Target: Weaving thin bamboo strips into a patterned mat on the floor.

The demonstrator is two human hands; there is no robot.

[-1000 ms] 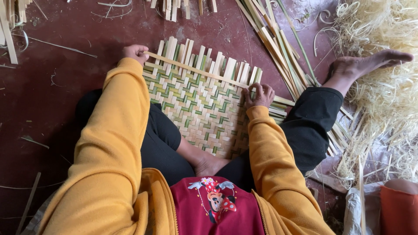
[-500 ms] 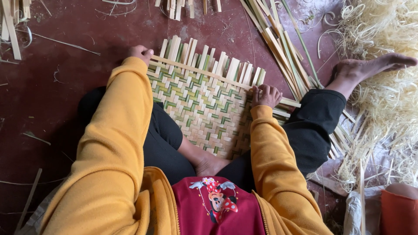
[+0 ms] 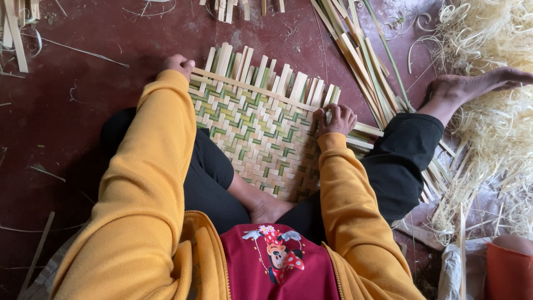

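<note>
A woven bamboo mat (image 3: 255, 133) of pale and green strips lies on the dark red floor between my legs. Its far edge ends in upright loose strip ends, crossed by one long pale bamboo strip (image 3: 261, 89). My left hand (image 3: 179, 64) grips the left end of that strip at the mat's far left corner. My right hand (image 3: 335, 119) presses curled fingers on the strip's right end at the mat's right edge. Both arms wear yellow sleeves.
A bundle of long bamboo strips (image 3: 366, 61) lies to the right of the mat. Pale bamboo shavings (image 3: 488, 122) heap at the far right by my bare foot (image 3: 472, 86). More strips (image 3: 16, 28) lie at the top left. An orange object (image 3: 508, 272) sits bottom right.
The view has shifted slightly, with the mat now lower in frame. Both hands stay on the ends of the cross strip; the right hand has moved a little toward me along the mat's edge.
</note>
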